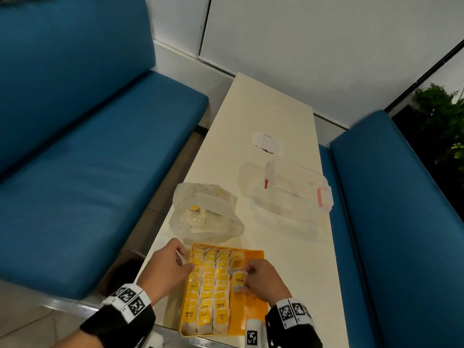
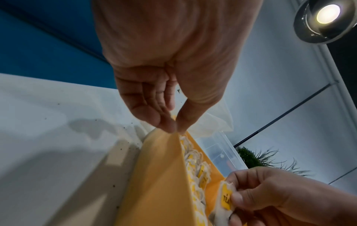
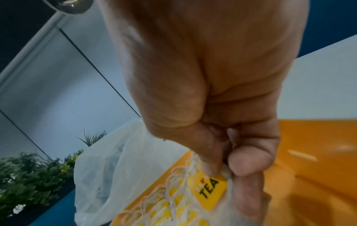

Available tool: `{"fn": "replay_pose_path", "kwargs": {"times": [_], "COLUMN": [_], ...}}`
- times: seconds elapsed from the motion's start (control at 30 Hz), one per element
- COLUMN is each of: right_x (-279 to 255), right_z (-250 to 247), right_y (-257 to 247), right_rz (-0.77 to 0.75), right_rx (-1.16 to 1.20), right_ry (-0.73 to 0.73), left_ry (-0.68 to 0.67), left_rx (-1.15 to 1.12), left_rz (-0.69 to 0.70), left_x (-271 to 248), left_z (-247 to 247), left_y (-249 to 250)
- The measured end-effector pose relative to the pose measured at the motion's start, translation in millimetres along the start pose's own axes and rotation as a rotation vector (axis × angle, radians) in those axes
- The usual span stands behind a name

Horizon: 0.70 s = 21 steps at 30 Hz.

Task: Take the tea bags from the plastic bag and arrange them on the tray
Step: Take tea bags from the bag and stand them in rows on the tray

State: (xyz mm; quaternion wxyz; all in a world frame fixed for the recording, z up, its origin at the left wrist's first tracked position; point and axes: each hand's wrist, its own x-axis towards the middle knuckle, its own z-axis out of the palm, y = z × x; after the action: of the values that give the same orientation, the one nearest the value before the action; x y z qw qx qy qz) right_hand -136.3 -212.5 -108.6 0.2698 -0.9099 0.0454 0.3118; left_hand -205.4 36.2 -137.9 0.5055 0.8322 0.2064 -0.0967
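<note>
The right hand (image 1: 261,280) pinches one tea bag (image 1: 238,282) with a yellow "TEA" tag between thumb and fingers, over the tray's bare right side. The left hand (image 1: 167,266) pinches the left rim of the yellow tray (image 1: 253,257) between thumb and fingertips (image 2: 170,126). Three full columns of tea bags (image 1: 208,285) fill the tray's left part; a short fourth column begins at the far end. The plastic bag (image 1: 206,214) lies open just beyond the tray on the white table (image 1: 263,109). A clear lidded container (image 1: 293,197) stands further right. Blue benches (image 1: 88,146) flank the table.
</note>
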Motion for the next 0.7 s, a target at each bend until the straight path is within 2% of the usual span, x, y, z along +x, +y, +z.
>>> {"fn": "replay_pose_path", "kwargs": {"times": [0.1, 0.27, 0.53, 0.7], "right_x": [9, 18, 17, 13], "right_z": [10, 19, 25, 25], "right_y": [-2, -3, -7, -11], "right_rz": [0.048, 0.074, 0.108, 0.145], "right_rx": [-0.028, 0.041, 0.186, 0.227], "right_ry": [-0.019, 0.075, 0.183, 0.169], "left_ry": [-0.054, -0.099, -0.111, -0.115], "left_rx": [-0.021, -0.018, 0.008, 0.011], "left_rz": [-0.021, -0.016, -0.013, -0.003], "left_x": [0, 1, 0, -2], "left_z": [-1, -4, -5, -7], "left_y": [-1, -1, 2, 3]}}
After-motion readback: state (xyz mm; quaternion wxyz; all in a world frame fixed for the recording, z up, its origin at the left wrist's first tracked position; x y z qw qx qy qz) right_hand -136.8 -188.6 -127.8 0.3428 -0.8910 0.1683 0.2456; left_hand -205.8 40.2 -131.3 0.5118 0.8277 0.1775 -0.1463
